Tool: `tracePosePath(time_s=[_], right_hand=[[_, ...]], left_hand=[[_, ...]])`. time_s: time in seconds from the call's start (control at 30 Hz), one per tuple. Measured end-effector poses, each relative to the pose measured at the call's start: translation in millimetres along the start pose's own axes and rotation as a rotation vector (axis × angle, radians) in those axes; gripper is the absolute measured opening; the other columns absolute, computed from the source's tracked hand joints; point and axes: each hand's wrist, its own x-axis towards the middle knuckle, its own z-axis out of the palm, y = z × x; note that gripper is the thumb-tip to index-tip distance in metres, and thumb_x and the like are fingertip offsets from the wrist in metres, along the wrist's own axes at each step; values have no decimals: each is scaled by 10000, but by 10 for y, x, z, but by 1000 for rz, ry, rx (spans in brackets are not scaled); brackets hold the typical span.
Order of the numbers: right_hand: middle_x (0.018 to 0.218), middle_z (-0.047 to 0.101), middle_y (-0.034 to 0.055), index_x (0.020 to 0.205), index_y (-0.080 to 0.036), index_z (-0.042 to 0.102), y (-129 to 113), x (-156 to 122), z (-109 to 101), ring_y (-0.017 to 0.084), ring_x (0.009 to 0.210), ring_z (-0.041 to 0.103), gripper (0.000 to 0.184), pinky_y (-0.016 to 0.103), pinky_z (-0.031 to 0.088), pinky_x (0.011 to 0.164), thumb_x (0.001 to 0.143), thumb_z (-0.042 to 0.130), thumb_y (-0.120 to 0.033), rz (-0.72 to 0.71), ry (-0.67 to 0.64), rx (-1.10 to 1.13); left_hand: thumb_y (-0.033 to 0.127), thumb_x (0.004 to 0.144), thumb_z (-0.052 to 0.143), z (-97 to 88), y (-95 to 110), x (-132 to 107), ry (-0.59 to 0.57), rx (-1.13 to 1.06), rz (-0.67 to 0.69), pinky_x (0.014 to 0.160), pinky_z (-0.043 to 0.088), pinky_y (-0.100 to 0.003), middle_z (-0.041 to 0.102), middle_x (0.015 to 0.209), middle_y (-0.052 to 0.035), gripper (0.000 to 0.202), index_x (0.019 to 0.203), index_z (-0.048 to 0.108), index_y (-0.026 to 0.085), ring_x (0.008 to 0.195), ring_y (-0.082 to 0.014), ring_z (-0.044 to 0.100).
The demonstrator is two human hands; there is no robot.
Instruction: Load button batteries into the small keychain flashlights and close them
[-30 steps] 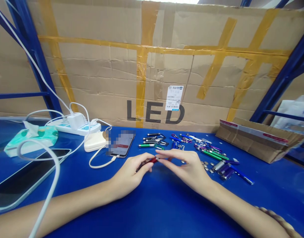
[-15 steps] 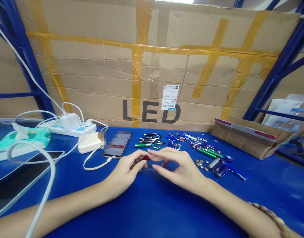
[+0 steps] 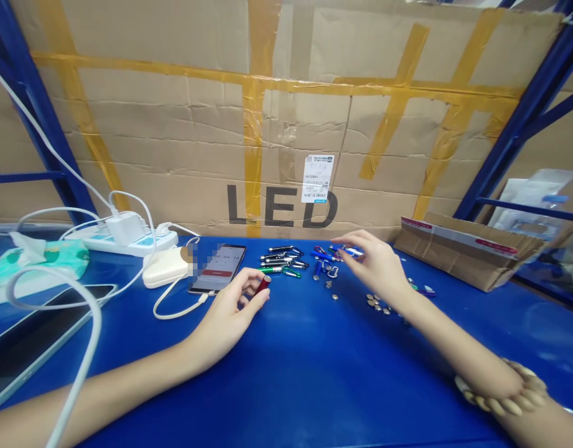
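Observation:
My left hand (image 3: pixel 232 314) is shut on a short red metal flashlight (image 3: pixel 264 284), held upright between thumb and fingertips. My right hand (image 3: pixel 374 262) reaches over a heap of blue carabiner keychain lights (image 3: pixel 335 254), its fingertips at the heap, with nothing visible in them. Slim silver and green keychain lights (image 3: pixel 279 261) lie to the left of that heap. Button cells (image 3: pixel 376 303) are scattered below my right hand. My right forearm hides part of the items on that side. A beaded bracelet (image 3: pixel 501 389) circles my right wrist.
A phone (image 3: pixel 218 269) showing a timer lies left of the lights, cabled to a white power bank (image 3: pixel 163 267). Further left are a power strip (image 3: pixel 127 242), tissue pack (image 3: pixel 43 261) and tablet (image 3: pixel 34 323). A flattened cardboard box (image 3: pixel 468 252) sits right on the blue table.
My right hand has left the red flashlight and moved up and right to the blue lights. My left hand keeps the flashlight, now more upright. The view has shifted slightly.

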Motion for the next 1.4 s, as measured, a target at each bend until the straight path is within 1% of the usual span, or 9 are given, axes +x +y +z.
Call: tracePosePath(time_s=[0.13,0.27,0.33,0.5,0.67,0.8,1.1,1.27,1.4], right_hand=[[865,691,3,830,-247,700,122,34,-16,189,774,626,142,283,460,603,802,568,-290,67,-237,-94],[826,705,-9,819,-266,710,95,4,19,167,714,629,224,267,459,599,771,588,-446,-4,-479,44],[838,705,-8,815,-265,713,104,-12,44,163,708,628,236,253,462,582,728,627,-467,-33,-551,103],[839,697,-1,778,-256,723,110,-36,113,159,687,617,164,250,465,579,736,635,-387,-60,-533,107],[867,690,15,850,-232,709,-30,-65,179,140,641,607,175,252,478,608,761,604,-341,-83,-497,150],[870,683,16,888,-242,702,-112,-88,208,138,677,610,169,248,477,642,782,583,-298,-149,-499,187],[763,677,2,805,-183,672,-143,-112,232,113,604,597,142,216,465,564,690,604,-136,-52,-505,230],[779,656,17,811,-173,639,-204,-134,218,124,632,589,134,234,467,594,692,585,-147,-70,-484,217],[847,634,29,861,-185,632,-237,-149,216,138,695,579,157,267,471,665,722,564,-159,-135,-483,165]], left_hand=[[326,820,470,-4,-3,-18,5,11,21,701,426,-307,556,876,-30,189,959,481,197,818,-187,546],[312,818,481,-12,26,-30,-1,43,38,657,414,-275,554,851,-20,162,931,504,199,798,-174,531],[304,815,484,-17,42,-32,-5,60,42,639,407,-262,560,842,-19,151,917,516,198,788,-169,527],[300,810,480,-17,58,-36,-10,74,55,620,402,-248,574,859,-21,155,914,537,200,796,-171,529],[311,815,481,-3,66,-58,-38,76,47,637,419,-247,552,814,-18,174,924,546,191,776,-171,522],[314,835,472,-3,65,-73,-78,113,80,672,419,-257,545,802,-3,167,943,542,208,778,-171,528],[331,857,447,-8,50,-71,-114,125,79,679,413,-263,534,764,14,166,939,529,212,739,-164,524],[324,860,443,3,58,-66,-125,133,101,666,414,-252,531,765,13,162,930,531,207,729,-156,520],[314,857,457,8,47,-54,-132,168,102,669,427,-263,583,786,4,150,912,544,206,750,-169,554]])
